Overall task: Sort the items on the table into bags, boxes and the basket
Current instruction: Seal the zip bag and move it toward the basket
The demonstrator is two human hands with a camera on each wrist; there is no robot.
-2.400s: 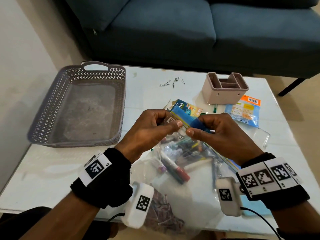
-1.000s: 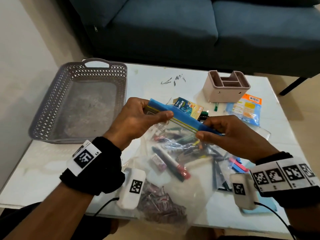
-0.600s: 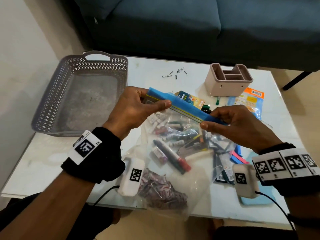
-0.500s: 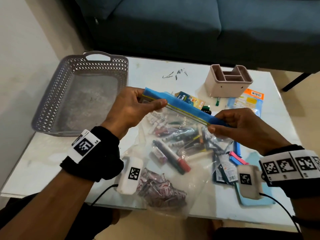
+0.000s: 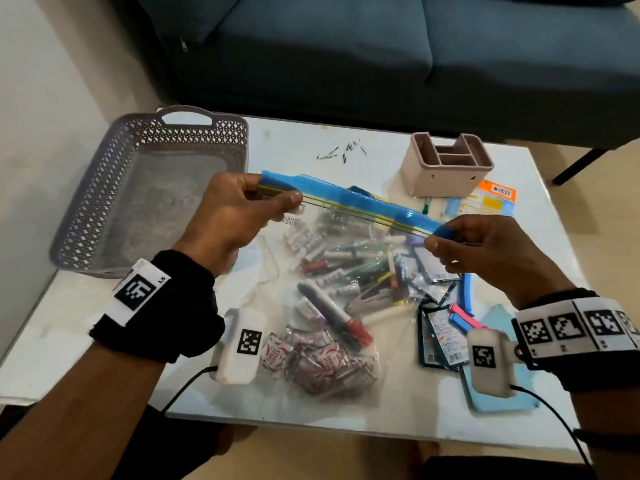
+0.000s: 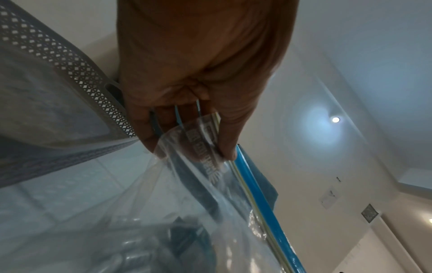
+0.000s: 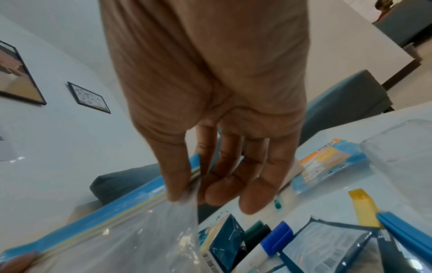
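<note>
Hidden and unclear
Small dark bits (image 5: 341,155) on the tabletop (image 5: 291,140) too tiny to identify; bag (image 5: 346,271) print illegible.

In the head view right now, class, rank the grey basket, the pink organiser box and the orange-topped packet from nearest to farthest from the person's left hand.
1. Grey basket: just left of the left hand.
2. Pink organiser box: across the table, to the right.
3. Orange-topped packet: farther right, beside that box.

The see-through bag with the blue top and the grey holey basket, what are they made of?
The see-through bag with the blue zip strip looks like thin, glossy soft plastic: it crinkles, shines, and pens show through it. The grey lattice basket looks like stiff, matte moulded plastic: even diamond-shaped holes and a moulded handle.
</note>
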